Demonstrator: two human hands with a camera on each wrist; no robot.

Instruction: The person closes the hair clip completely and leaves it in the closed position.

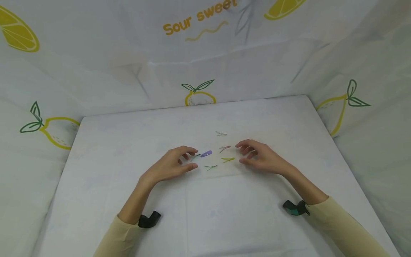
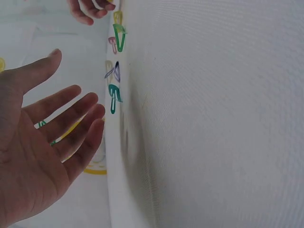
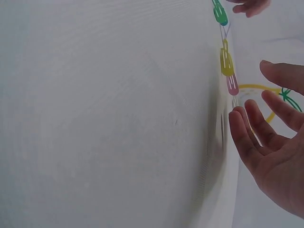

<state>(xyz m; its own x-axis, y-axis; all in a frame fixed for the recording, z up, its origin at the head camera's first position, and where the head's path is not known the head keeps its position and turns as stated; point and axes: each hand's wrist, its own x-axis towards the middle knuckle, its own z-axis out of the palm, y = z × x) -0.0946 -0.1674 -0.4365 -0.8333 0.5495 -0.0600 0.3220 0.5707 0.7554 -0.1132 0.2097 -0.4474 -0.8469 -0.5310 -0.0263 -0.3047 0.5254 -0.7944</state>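
Note:
Several snap hair clips lie spread over the white tabletop in the head view. My left hand (image 1: 176, 162) is held out beside the teal clip (image 1: 195, 157) and the purple clip (image 1: 206, 154), fingers relaxed around nothing. On the other side, my right hand (image 1: 261, 157) is nearest the yellow clip (image 1: 229, 159) and the pink clip (image 1: 227, 147), also holding nothing. A green clip (image 1: 212, 166) sits at the front of the group, and a pale clip (image 1: 221, 134) farthest back. Most of the clips stand with their arms sprung apart; the purple one looks flat.
The white cloth-covered table (image 1: 224, 217) has its back edge against a hanging curtain (image 1: 106, 78) with lemon prints. More lemon-printed cloth closes in both sides. A black wrist device (image 1: 150, 219) shows at the left sleeve, another black device (image 1: 293, 207) at the right.

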